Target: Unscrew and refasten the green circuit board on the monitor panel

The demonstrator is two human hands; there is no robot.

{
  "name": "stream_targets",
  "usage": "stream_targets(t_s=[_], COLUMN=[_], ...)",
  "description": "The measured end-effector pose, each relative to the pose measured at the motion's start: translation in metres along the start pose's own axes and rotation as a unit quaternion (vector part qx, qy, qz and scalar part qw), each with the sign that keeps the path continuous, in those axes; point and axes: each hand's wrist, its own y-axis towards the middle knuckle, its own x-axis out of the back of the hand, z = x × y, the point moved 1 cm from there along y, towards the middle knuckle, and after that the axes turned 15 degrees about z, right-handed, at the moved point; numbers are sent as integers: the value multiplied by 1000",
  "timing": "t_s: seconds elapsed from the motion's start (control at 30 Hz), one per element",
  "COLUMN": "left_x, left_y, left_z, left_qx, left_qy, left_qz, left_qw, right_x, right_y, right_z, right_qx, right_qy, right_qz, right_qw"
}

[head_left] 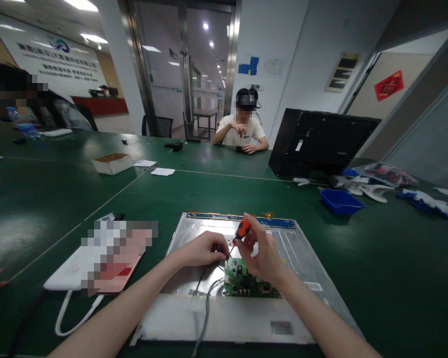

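A metal display panel (298, 253) lies flat before me, with a green circuit board (236, 279) on its back and a narrow blue board strip (283, 223) along its far edge. My right hand (263, 251) is closed around an orange and black screwdriver (243, 228), whose thin shaft points down at the board's upper left corner. My left hand (209, 247) is pinched beside the screwdriver tip at that same corner; whatever its fingers hold is too small to make out. A grey cable (207, 313) runs from the board toward the near edge of the panel.
On the left lie a white power bank (69, 268) and a pink phone (125, 268) with a white cable. Farther off are an open cardboard box (112, 164), a blue tray (341, 201), a black monitor (321, 144) and gloves (427, 201). Another person (242, 127) sits across the table.
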Motion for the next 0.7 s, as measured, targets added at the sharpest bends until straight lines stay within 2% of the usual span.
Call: stream_targets(t_s=[0.2,0.47,0.7], left_x=[1,0,0], left_y=[0,1,1], left_z=[-2,1,1], left_qx=[-4,-4,-10], left_qy=[5,-7,-8], left_qz=[3,5,7], left_qw=[1000,1000,1000], right_x=[-1,-1,-1], right_y=[0,-2,0], right_z=[-2,-2,-2], right_qx=[-9,-13,-6], right_qy=[-34,42,-8], right_qz=[-19,34,-9], right_qw=[999,998,1000])
